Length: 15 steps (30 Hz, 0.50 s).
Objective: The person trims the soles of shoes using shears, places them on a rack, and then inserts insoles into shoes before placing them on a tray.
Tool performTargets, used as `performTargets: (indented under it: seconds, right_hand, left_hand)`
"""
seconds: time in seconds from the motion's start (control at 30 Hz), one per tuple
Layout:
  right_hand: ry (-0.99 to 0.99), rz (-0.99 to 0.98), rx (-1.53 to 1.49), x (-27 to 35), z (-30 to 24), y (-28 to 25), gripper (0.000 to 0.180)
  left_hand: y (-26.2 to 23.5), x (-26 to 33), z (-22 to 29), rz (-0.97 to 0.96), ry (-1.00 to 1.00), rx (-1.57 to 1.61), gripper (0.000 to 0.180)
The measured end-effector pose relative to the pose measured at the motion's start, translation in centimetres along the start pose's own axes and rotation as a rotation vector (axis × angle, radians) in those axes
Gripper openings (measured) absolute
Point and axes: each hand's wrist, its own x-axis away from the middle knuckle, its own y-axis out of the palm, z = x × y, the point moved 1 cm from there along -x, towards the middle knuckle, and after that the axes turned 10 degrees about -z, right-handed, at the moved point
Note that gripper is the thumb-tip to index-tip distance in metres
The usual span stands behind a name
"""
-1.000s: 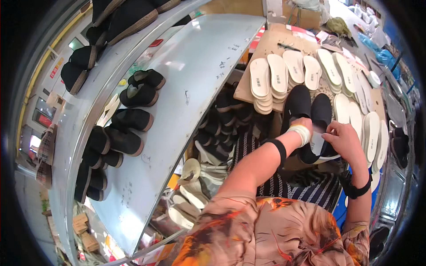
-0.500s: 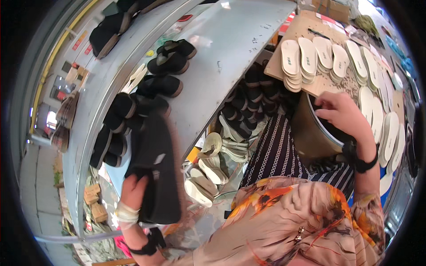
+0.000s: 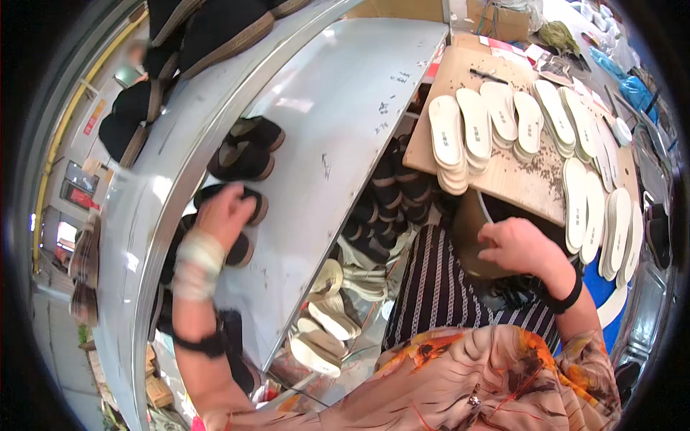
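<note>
My left hand (image 3: 226,215), with a pale wrap on its wrist, is over a black shoe (image 3: 260,210) on the grey shelf. Its thumb stands apart from its fingers, and the shoe lies beneath them. More black shoes with brown soles, among them an upper one (image 3: 248,161), sit along the shelf. My right hand (image 3: 523,248) hovers beside a brown bucket (image 3: 468,233) at my lap, fingers loosely curled and a little apart, with nothing visible in them. The hand and the board edge hide part of the bucket.
A wooden board (image 3: 424,147) at the right bears stacks of cream insoles (image 3: 447,133) and small brown bits. More insoles (image 3: 316,352) lie low in the middle. Black shoes (image 3: 129,118) stand on the upper shelf at left. Its metal edge (image 3: 208,144) runs beside my left arm.
My left hand has let go of the black shoe it held and moved up to the shelf shoes. My right hand has drawn back from inside the bucket's rim. The view has shifted.
</note>
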Motion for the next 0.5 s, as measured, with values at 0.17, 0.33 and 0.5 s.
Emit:
performTargets:
  seconds: [0.17,0.33,0.5]
  right_hand:
    - [0.066,-0.11,-0.051,-1.4,1.5,0.6,0.03]
    - [0.207,-0.079,-0.009,-1.6,6.3,0.4,0.025]
    - [0.181,-0.032,-0.068,-3.3,8.0,0.4,0.025]
  left_hand:
    - [-0.5,-17.7,-6.9,0.217,-0.322,-0.45,0.09]
    - [1.7,-24.6,-8.7,0.002,-0.436,-0.275,0.084]
    - [0.4,-18.9,-5.3,0.306,-0.168,0.379,0.063]
